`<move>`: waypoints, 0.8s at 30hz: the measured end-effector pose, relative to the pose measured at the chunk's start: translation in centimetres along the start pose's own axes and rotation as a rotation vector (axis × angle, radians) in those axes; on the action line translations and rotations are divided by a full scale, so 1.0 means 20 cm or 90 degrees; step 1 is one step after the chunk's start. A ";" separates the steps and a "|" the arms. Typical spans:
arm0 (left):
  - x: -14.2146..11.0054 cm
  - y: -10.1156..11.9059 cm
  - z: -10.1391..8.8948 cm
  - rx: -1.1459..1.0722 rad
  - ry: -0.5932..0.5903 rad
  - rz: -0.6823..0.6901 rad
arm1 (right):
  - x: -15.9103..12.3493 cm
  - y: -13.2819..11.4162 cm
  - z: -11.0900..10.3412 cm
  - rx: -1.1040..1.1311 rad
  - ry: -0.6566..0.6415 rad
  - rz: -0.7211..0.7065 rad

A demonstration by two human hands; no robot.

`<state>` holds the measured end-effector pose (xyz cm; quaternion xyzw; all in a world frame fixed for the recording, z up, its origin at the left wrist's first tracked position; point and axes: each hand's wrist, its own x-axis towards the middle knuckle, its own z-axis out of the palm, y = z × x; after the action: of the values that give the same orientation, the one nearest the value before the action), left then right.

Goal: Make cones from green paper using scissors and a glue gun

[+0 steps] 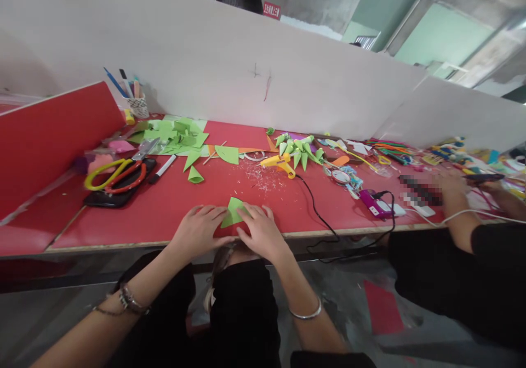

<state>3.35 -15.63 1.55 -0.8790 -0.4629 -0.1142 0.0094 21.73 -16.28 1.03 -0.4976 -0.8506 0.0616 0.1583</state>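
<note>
Close to the counter's near edge, a light green paper piece (234, 213) lay between the two hands, the left hand (201, 228) at its left side and the right hand (263, 226) at its right. The piece looked thin and plain, roughly triangular, with its narrower part pointing away from the person; the fingers covered part of its right side, so its full outline could not be told. The left hand was spread low, thumb apart from the fingers, its fingertips touching the paper's left edge. The right hand was similarly unclenched, its fingers bent lightly over the opposite edge. Whether either one pinched the sheet could not be seen.

Beyond them on the red counter (213, 187), a rolled green paper cone (196, 176) lay on its side, left of a yellow glue gun (278, 163) with small pale scraps around it. Farther left, scissors (135, 164) with yellow and red handles rested across a black phone (102, 199), and a white marker (166, 166) lay just beside them. Farther back were a heap of green paper pieces (176, 135) and, to the right, a cluster of pointed green shapes (302, 151). A pale partition (222, 72) stood behind everything.
</note>
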 end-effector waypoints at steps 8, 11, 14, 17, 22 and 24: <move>0.00 0.00 0.01 0.029 -0.021 0.089 | -0.05 0.00 0.00 0.043 -0.010 -0.048; -0.03 0.01 0.02 0.019 -0.017 0.071 | -0.06 0.02 0.02 0.061 -0.022 -0.056; -0.03 0.02 0.02 -0.010 -0.013 0.055 | -0.06 0.05 0.02 0.082 -0.021 -0.070; -0.03 0.03 0.03 -0.029 -0.003 0.035 | -0.04 0.07 0.02 0.119 -0.008 -0.083; -0.03 0.03 0.03 -0.039 -0.010 0.029 | -0.04 0.10 0.02 0.168 -0.001 -0.099; -0.03 0.03 0.03 -0.049 -0.009 0.033 | -0.05 0.10 0.02 0.173 0.001 -0.103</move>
<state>3.55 -16.38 0.94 -0.8913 -0.4351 -0.1255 -0.0249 23.64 -16.06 -0.09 -0.4011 -0.8718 0.1631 0.2293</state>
